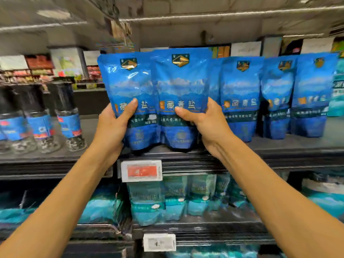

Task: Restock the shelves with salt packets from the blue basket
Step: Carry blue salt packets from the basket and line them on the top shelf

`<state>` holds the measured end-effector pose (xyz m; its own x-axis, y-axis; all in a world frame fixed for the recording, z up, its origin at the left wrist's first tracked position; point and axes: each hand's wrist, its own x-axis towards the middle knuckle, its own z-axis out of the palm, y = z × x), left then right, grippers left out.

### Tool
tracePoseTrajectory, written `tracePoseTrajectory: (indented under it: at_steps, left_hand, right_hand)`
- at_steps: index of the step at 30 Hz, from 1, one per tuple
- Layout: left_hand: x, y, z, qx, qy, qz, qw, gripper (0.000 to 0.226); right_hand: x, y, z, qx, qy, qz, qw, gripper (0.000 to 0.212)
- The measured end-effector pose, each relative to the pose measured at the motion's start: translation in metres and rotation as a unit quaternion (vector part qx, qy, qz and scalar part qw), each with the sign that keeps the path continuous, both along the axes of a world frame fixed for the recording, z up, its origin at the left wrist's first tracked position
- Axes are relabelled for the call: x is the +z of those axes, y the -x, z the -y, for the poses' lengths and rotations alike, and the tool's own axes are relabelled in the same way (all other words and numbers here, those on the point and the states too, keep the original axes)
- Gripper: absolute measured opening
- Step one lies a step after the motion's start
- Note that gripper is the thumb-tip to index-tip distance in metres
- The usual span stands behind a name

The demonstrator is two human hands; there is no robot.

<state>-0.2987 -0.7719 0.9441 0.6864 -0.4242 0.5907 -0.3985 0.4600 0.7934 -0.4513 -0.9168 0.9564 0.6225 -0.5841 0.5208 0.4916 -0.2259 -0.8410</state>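
While gripping two salt packets (154,97) upright, left hand (113,123) and right hand (206,121) are setting them at the shelf (279,151) front edge; next, likely push back.

This is a shop aisle, a grocery by the look of it. Dark shelves (279,155) carry rows of identical blue salt packets (240,97), price tags (141,171) clip to the shelf edges at centre, and bottled goods (68,120) stand at the left, with more stocked shelving in the upper left.
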Motion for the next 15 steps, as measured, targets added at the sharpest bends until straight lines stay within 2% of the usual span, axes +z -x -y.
tracePoseTrajectory:
  at_steps: [2, 4, 5, 7, 9, 10, 13, 15]
  left_hand:
    - [-0.009, -0.004, 0.0, 0.02, -0.037, 0.01, 0.999, 0.035]
    - [-0.01, -0.009, -0.005, 0.06, -0.085, 0.045, 0.994, 0.033]
    - [-0.009, -0.01, -0.009, 0.084, -0.116, 0.075, 0.987, 0.028]
    - [-0.006, -0.013, -0.017, 0.126, -0.172, 0.144, 0.966, 0.02]
    - [-0.005, -0.014, -0.023, 0.148, -0.213, 0.194, 0.946, 0.023]
    - [-0.004, -0.013, -0.025, 0.148, -0.231, 0.213, 0.938, 0.028]
    - [-0.002, -0.015, -0.032, 0.132, -0.287, 0.227, 0.921, 0.056]
    - [0.0, -0.018, -0.034, 0.125, -0.31, 0.227, 0.915, 0.066]
  right_hand:
    - [-0.008, -0.006, 0.003, -0.006, 0.032, -0.023, 0.999, 0.028]
    - [-0.011, -0.006, 0.006, -0.079, 0.117, -0.061, 0.988, 0.031]
    - [-0.011, -0.004, 0.007, -0.145, 0.172, -0.089, 0.97, 0.042]
    - [-0.014, 0.001, 0.007, -0.279, 0.282, -0.139, 0.907, 0.065]
    - [-0.017, 0.008, 0.003, -0.354, 0.363, -0.177, 0.844, 0.071]
    - [-0.018, 0.009, 0.003, -0.368, 0.381, -0.187, 0.827, 0.071]
    - [-0.02, 0.008, 0.006, -0.339, 0.386, -0.188, 0.837, 0.07]
    - [-0.019, 0.006, 0.004, -0.329, 0.381, -0.171, 0.847, 0.067]
